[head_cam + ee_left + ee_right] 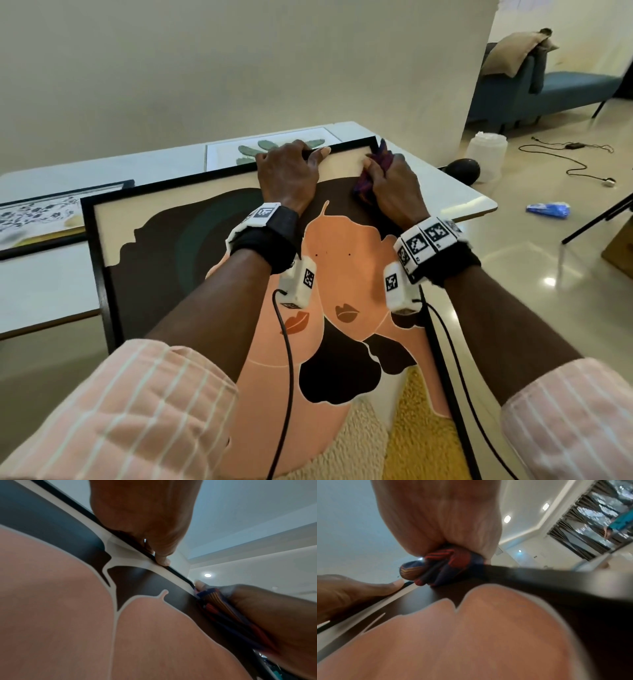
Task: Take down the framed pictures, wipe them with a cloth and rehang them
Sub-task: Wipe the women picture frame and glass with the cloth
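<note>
In the centre of the head view, the large framed picture (205,274) leans against the white table (462,205), its long axis running toward the person. The left hand (287,171) grasps its upper edge. Just right, nearer the upper right corner, the right hand (390,181) clutches the bunched cloth (368,185) against the glass.

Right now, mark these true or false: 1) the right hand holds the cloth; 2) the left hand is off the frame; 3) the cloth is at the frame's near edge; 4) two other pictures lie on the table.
1) True: the right hand grips the cloth.
2) False: the left hand grips the top edge of the large framed picture.
3) False: the cloth is at the far right corner.
4) True: the cactus print and the black-and-white print lie on the table.
</note>
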